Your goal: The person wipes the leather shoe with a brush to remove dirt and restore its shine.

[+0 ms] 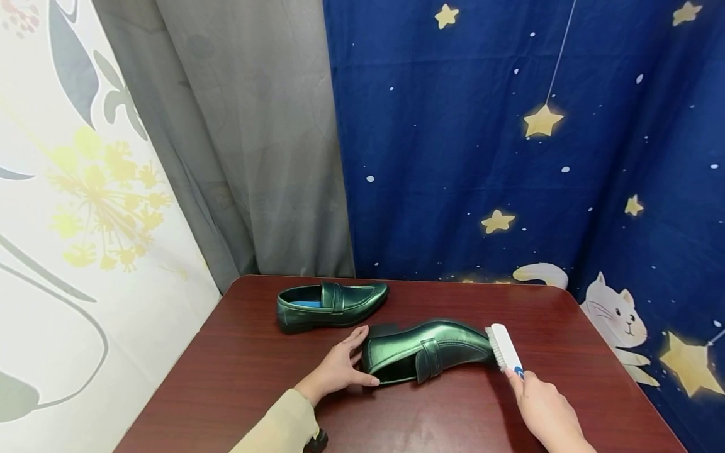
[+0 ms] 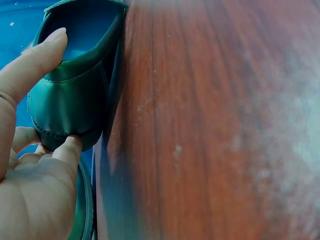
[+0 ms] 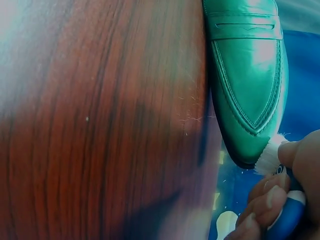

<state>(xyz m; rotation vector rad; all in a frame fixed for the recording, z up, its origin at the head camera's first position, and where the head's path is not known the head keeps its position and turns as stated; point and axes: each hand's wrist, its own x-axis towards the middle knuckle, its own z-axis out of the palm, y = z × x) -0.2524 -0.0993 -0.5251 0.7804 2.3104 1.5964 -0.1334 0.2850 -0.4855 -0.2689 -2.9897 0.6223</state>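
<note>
A shiny dark green loafer [image 1: 453, 343] lies tipped on its side on the table, its opening towards me and its toe pointing right. My left hand [image 1: 334, 368] grips it by the heel; the left wrist view has the thumb [image 2: 42, 57] over the opening's rim and fingertips at the heel's bottom edge. In my right hand [image 1: 546, 406] is a scrub brush [image 1: 506, 347] with a white back and a blue-and-white handle. Its white bristles [image 3: 270, 155] touch the loafer's toe tip, as the right wrist view shows.
Behind stands a second green loafer [image 1: 357, 308], upright with a blue insole, toe to the right. A small dark object [image 1: 317, 440] shows beside my left sleeve. The reddish-brown table [image 1: 226, 377] ends before grey and starry blue curtains [image 1: 453, 157].
</note>
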